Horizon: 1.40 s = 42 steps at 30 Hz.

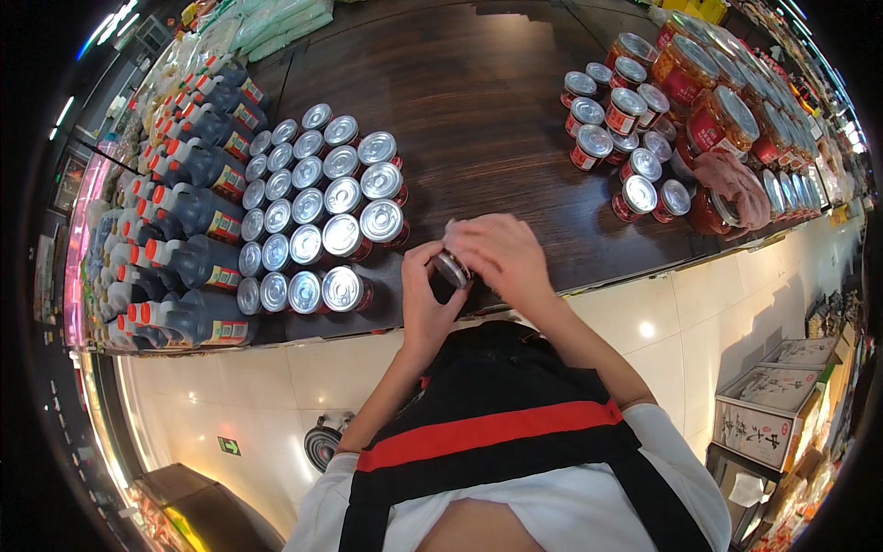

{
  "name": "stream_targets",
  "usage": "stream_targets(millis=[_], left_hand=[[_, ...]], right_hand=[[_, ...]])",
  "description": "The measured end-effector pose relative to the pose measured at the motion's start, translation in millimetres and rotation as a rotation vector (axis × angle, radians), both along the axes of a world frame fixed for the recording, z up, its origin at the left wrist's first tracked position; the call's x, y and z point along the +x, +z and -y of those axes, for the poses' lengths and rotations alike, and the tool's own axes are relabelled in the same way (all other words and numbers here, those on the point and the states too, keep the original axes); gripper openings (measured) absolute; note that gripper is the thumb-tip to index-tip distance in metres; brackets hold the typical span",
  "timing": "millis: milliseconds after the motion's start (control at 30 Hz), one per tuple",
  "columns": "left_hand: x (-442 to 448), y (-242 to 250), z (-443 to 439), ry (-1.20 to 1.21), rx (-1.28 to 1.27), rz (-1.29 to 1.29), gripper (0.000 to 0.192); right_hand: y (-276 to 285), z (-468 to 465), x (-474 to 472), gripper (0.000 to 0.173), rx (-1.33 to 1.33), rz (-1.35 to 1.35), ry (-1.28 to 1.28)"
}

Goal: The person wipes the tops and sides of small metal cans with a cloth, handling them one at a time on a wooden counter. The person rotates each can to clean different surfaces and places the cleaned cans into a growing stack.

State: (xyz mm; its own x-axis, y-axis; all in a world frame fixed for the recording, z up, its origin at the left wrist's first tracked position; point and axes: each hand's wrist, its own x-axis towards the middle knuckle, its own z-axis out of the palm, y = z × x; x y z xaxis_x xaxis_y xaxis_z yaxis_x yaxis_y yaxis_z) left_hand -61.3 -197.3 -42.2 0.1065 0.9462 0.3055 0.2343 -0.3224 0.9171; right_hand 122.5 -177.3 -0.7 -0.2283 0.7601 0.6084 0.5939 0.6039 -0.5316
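Observation:
My left hand (429,293) grips a small jar with a silvery lid (452,269) over the front edge of the dark wooden table. Against the far side of that jar rests my right hand (500,255), its fingers bent over something pale, perhaps a cloth; it is too small to tell. Left of my hands stand rows of small red-labelled cans with ring-pull lids (341,234). To the right is a looser group of similar cans (592,141), some apparently stacked on others.
Dark bottles with red and white caps (200,255) line the table's left end. Large red-labelled jars (721,124) fill the right, with a pink cloth (735,186) draped on one. Plastic-wrapped packs (286,24) lie at the back left. Cartons (759,414) stand on the floor at right.

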Motion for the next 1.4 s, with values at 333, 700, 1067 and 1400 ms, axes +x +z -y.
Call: stream_targets(millis=[333,700,1067,1400], left_hand=[[-1,7,2,-0.045,-0.001,-0.088,0.091],[-1,20,2,-0.023,0.032,-0.122,0.077],[-2,3,-4,-0.070,0.144,-0.134,0.076],[-2,13,0,-0.061,0.025,-0.152,0.085]], right_hand=[[4,11,-13,0.030,0.020,-0.003,-0.032],[1,5,28,0.023,-0.091,-0.054,-0.259],[-2,-2,26,0.016,-0.081,0.049,-0.307],[-6,18,-11,0.038,0.069,0.057,-0.083]])
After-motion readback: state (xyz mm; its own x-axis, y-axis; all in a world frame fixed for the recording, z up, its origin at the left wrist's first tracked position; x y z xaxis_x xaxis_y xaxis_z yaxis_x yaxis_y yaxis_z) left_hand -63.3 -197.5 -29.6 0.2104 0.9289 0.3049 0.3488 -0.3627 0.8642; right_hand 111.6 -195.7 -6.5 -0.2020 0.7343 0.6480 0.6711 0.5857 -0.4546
